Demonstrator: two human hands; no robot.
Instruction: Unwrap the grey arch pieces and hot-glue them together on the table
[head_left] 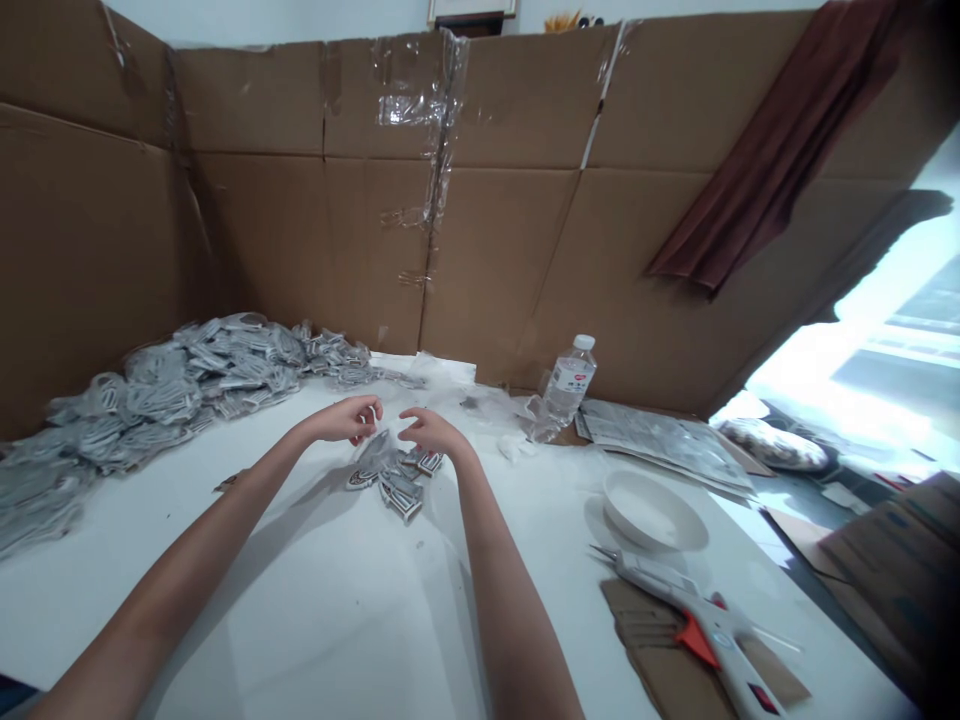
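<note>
1. The left hand [343,420] hovers just above the small silver-edged badges [397,482]; its fingers curl inward, and whether they pinch something cannot be told.
2. The right hand [435,432] is close beside it, fingers apart, holding nothing visible.
3. The badges lie loosely piled on the white bench [315,610], just below both hands.
4. Farther right stand a white bowl [652,510] and a hot glue gun [705,625]; a grey heap of similar badges [172,390] lies left.

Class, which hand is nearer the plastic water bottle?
Right. The right hand is to the left of the plastic water bottle; the left hand is farther left still.
</note>
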